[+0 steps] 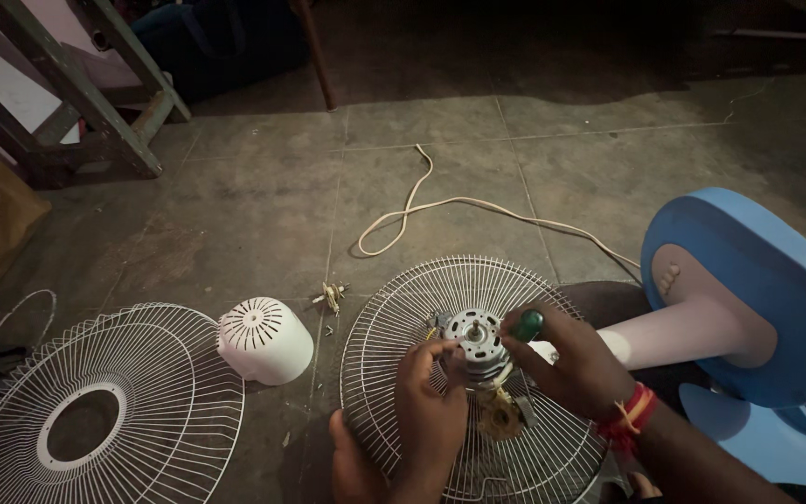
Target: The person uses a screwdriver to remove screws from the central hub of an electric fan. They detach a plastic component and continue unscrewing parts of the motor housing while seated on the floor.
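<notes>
A bare fan motor (475,334) sits at the centre of a white wire rear guard (394,317) lying on the floor. My left hand (429,406) pinches the motor's near side with its fingertips. My right hand (571,364) is closed around a screwdriver with a green handle (527,325), its tip pointing down beside the motor. A red and yellow thread band circles my right wrist. The fan's white neck (673,331) runs right to a blue round base (748,280).
A detached white wire front guard (95,411) lies at the left, with a white plastic motor cover (265,340) next to it. Small screws and a metal part (331,298) lie between the guards. A cream power cord (440,210) loops across the tiles. A green metal frame (95,103) stands far left.
</notes>
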